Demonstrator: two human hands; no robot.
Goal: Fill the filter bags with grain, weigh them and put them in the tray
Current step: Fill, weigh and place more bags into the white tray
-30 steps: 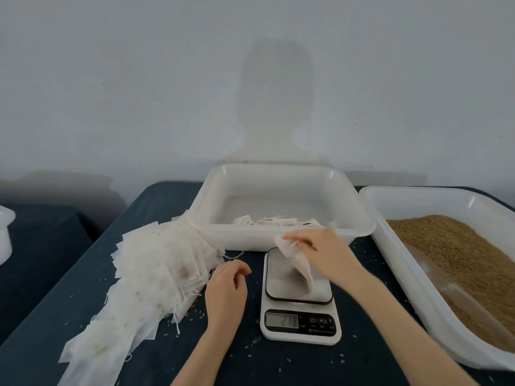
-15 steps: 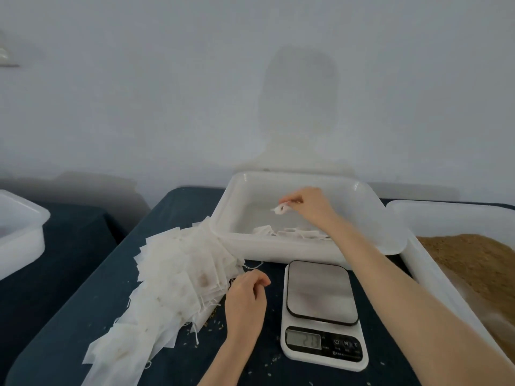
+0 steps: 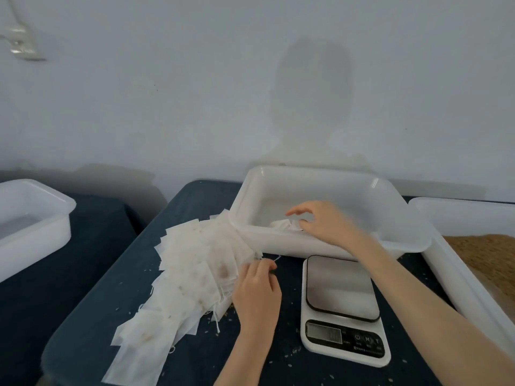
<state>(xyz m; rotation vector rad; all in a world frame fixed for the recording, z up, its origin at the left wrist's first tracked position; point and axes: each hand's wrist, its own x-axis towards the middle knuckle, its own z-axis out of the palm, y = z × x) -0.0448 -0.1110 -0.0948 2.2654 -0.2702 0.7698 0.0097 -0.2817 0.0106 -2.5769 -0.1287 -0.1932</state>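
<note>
A white tray (image 3: pixel 328 175) stands at the back of the dark table, with filled filter bags (image 3: pixel 284 225) lying inside it. My right hand (image 3: pixel 326 222) hovers in the tray just over those bags, its fingers spread and holding nothing. A long pile of empty filter bags (image 3: pixel 192 277) fans out on the left. At the pile's right edge, my left hand (image 3: pixel 257 288) has its fingertips curled onto an empty bag. The digital scale (image 3: pixel 341 285) sits in front of the tray, and nothing is on its plate.
A white tub (image 3: pixel 443 263) of brown grain (image 3: pixel 487 257) stands at the right edge. Another white tub (image 3: pixel 36 215) sits on a separate surface at the left. Loose grains dot the table around the scale. A wall rises right behind the tray.
My right hand lifted the filled bag off the scale, carried it into the tray and let it go. My left hand shifted slightly onto the edge of the empty bag pile.
</note>
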